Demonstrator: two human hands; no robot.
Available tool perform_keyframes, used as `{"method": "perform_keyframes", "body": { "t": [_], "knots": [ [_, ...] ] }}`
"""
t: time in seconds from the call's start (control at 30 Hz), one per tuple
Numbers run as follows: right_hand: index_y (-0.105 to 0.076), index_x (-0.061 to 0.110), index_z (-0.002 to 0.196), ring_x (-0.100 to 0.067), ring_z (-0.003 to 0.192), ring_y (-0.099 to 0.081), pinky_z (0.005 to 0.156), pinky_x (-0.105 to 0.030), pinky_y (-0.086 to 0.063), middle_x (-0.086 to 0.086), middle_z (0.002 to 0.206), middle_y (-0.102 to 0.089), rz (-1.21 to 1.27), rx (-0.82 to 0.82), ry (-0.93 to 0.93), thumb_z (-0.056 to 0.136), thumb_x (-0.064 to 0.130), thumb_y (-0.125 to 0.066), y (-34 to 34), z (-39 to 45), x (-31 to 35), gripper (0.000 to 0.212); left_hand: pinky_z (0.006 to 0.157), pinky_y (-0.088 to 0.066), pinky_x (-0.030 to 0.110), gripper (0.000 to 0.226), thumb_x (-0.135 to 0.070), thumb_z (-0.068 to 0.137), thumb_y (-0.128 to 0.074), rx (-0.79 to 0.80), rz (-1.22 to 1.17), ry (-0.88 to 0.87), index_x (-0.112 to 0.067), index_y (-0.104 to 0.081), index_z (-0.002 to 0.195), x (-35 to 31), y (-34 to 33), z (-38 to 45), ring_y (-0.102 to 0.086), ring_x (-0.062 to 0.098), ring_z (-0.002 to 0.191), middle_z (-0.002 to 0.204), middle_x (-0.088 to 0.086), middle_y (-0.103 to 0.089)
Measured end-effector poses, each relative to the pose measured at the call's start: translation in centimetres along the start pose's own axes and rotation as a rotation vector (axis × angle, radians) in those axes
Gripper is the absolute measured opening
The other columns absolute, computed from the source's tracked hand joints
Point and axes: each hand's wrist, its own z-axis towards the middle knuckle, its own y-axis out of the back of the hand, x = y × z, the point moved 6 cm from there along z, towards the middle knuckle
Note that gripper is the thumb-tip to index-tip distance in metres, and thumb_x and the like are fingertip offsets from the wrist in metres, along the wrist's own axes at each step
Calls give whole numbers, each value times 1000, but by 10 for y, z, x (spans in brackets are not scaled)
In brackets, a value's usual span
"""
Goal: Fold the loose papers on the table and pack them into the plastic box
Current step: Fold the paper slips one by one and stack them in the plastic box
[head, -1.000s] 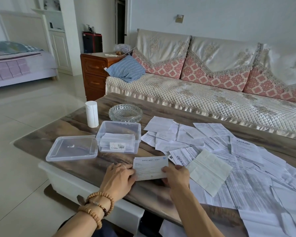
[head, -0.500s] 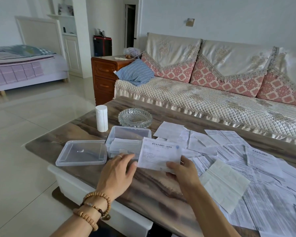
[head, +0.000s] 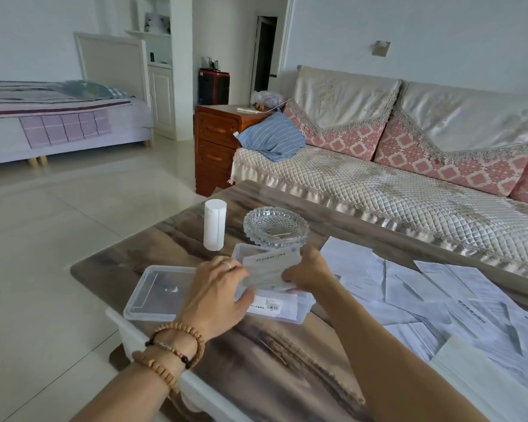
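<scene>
Our left hand and right hand pinch a folded paper over the open plastic box, which already holds some. Many loose papers beyond lie unfolded; most work seems left.

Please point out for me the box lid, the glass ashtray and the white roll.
box lid [head: 160, 292], head view, on its flat top.
glass ashtray [head: 275, 228], head view, on its bowl.
white roll [head: 215, 225], head view, on its side.
</scene>
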Motion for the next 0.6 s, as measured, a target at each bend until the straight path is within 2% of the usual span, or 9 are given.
{"method": "perform_keyframes", "body": {
  "t": [0.07, 0.13, 0.2, 0.3, 0.43, 0.53, 0.6],
  "knots": [
    [-52, 3, 118, -20, 88, -56, 60, -22, -49, -10, 112, -58, -323, 65, 43, 76, 6, -72, -13, 6, 1, 46, 106, -35, 40, 55, -62, 83, -34, 193, 76, -45, -26, -69, 107, -1, -20, 4, -58, 10, 105, 106, -11, -68],
    [-46, 1, 124, -23, 97, -56, 69, -25, -47, -11, 115, -57, -494, 100, 94, 78, 11, -74, -22, 8, 4, 55, 116, -21, 43, 51, -63, 87, -35, 316, 151, -55, -28, -62, 113, -2, -34, 4, -56, 8, 108, 108, -12, -67],
    [-37, -2, 130, -28, 108, -56, 74, -29, -45, -15, 118, -58, -629, 86, 162, 83, 13, -71, -28, 8, 8, 59, 118, -15, 43, 43, -59, 91, -40, 351, 171, -52, -28, -59, 114, -4, -39, 7, -55, 9, 110, 109, -10, -66],
    [-35, -5, 135, -27, 103, -56, 71, -29, -40, -15, 118, -57, -810, 14, 243, 85, 11, -68, -34, 8, 14, 62, 118, -16, 43, 40, -56, 92, -40, 390, 211, -46, -27, -61, 112, -4, -42, 11, -54, 12, 112, 108, -8, -66],
    [-43, 6, 129, -31, 109, -55, 82, -35, -46, -14, 125, -50, -804, -117, 347, 85, 20, -68, -25, -2, 22, 52, 117, -17, 45, 36, -54, 92, -42, 432, 214, -5, -26, -63, 100, -2, -47, 16, -56, 14, 110, 106, -6, -66],
    [-53, 11, 124, -32, 107, -58, 79, -35, -47, -10, 122, -55, -634, -272, 469, 90, 26, -59, -4, -20, 23, 38, 118, -15, 46, 36, -55, 91, -45, 415, 213, -5, -25, -63, 98, -5, -45, 15, -55, 14, 109, 105, -6, -63],
    [-61, 11, 116, -31, 101, -61, 77, -36, -49, -8, 118, -60, -495, -358, 512, 90, 24, -59, 16, -36, 13, 30, 120, -10, 47, 37, -56, 91, -46, 367, 201, -16, -26, -64, 103, -10, -40, 13, -54, 12, 112, 108, -8, -62]
  ]
}}
